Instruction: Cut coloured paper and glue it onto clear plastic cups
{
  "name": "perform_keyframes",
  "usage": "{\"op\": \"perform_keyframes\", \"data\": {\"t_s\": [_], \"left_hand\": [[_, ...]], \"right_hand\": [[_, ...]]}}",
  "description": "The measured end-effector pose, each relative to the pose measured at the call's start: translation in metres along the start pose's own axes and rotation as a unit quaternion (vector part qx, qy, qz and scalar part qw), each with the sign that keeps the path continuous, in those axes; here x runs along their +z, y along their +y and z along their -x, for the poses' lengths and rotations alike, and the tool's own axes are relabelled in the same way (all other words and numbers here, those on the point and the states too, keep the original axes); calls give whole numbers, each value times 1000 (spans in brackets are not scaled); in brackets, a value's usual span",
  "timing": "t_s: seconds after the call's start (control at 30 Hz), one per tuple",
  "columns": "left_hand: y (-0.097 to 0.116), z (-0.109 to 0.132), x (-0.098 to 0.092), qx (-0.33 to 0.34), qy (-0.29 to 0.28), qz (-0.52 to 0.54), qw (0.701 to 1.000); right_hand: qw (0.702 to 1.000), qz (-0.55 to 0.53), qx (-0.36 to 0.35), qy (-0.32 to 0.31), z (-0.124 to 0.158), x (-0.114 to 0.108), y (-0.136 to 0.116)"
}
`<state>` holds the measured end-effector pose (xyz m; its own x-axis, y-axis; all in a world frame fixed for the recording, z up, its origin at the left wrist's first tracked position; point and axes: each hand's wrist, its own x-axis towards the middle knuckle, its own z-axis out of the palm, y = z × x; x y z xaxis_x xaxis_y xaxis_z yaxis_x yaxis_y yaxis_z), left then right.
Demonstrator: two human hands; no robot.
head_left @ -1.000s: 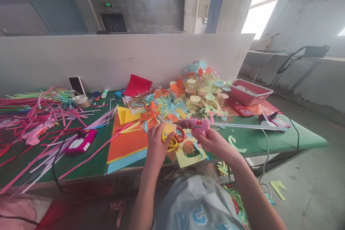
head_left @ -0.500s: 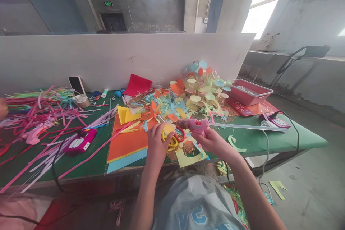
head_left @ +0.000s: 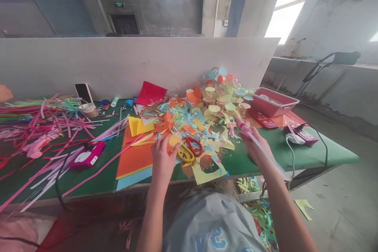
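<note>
My left hand (head_left: 164, 152) is closed on a small round yellow paper piece (head_left: 175, 140), pinched between thumb and fingers. Something pale and shiny shows just behind that piece, too small to name. To the right, my right hand (head_left: 257, 146) grips a pink hot glue gun (head_left: 245, 129), its nozzle aimed away toward the paper pile. A long clear glue stick (head_left: 273, 161) sticks out of the gun's back over my wrist. Between my hands lie scissors (head_left: 193, 150) with one yellow and one red handle loop. Close below them sits a yellow paper sheet (head_left: 210, 173) with a round hole.
Paper scraps (head_left: 183, 114) and topped cups (head_left: 221, 96) heap up ahead. A red basket (head_left: 274, 102) stands at right, near a white-and-pink box (head_left: 305, 137) with cords. Pink strips (head_left: 73, 122), a magenta box (head_left: 88, 155) and a phone (head_left: 84, 93) lie left. Another person's hand (head_left: 5, 93) shows far left.
My right hand has swung the glue gun away to the right, turning its nozzle forward. My left hand, still holding the yellow piece, has shifted slightly left from the scissors.
</note>
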<state>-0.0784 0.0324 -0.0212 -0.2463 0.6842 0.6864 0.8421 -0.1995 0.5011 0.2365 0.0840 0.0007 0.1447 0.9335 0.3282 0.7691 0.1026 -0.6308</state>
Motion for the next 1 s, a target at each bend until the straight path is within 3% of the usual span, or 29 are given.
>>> {"op": "perform_keyframes", "data": {"t_s": [0.2, 0.4, 0.53, 0.63, 0.73, 0.87, 1.0], "left_hand": [[-10, -4, -4, -14, 21, -22, 999], [-9, -3, -3, -20, 23, -15, 999], [-2, -1, -1, -17, -5, -4, 1000], [3, 0, 0, -13, -19, 8, 1000], [8, 1, 2, -12, -35, 18, 999], [17, 3, 3, -15, -68, 36, 997], [26, 4, 3, -14, -77, 56, 995]], "right_hand": [[968, 243, 69, 10, -9, 4, 40], [942, 331, 50, 6, -2, 6, 57], [943, 329, 3, 40, -3, 2, 37], [959, 251, -125, 47, -5, 6, 11], [950, 180, -254, -12, 0, 23, -11], [953, 184, -241, -25, 14, 41, -24], [977, 118, -173, -47, 14, 31, -32]]}}
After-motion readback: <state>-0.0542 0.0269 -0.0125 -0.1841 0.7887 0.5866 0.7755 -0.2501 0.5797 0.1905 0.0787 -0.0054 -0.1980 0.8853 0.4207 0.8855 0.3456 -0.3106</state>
